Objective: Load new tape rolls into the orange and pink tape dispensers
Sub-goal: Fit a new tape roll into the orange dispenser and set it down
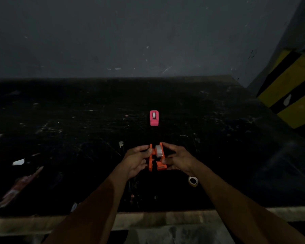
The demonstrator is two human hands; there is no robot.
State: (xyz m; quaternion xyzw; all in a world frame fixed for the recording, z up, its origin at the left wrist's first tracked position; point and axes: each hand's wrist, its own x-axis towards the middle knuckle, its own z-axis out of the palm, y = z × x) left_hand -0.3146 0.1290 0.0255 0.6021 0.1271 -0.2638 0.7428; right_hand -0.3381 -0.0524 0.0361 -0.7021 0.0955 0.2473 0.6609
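Note:
The orange tape dispenser [157,160] is held above the dark table, split open into two halves. A clear tape roll [159,150] sits between the halves at the upper end. My left hand [138,159] grips the left half and my right hand [179,158] grips the right half. The pink tape dispenser [154,118] stands farther back on the table with a pale roll showing in its top. It is apart from both hands.
A small tape roll or core [193,181] lies on the table right of my right forearm. A wrapper [19,186] and white scraps [18,162] lie at the left. A yellow-and-black striped pillar [290,92] stands at the right. The table's pale front edge [148,219] runs below.

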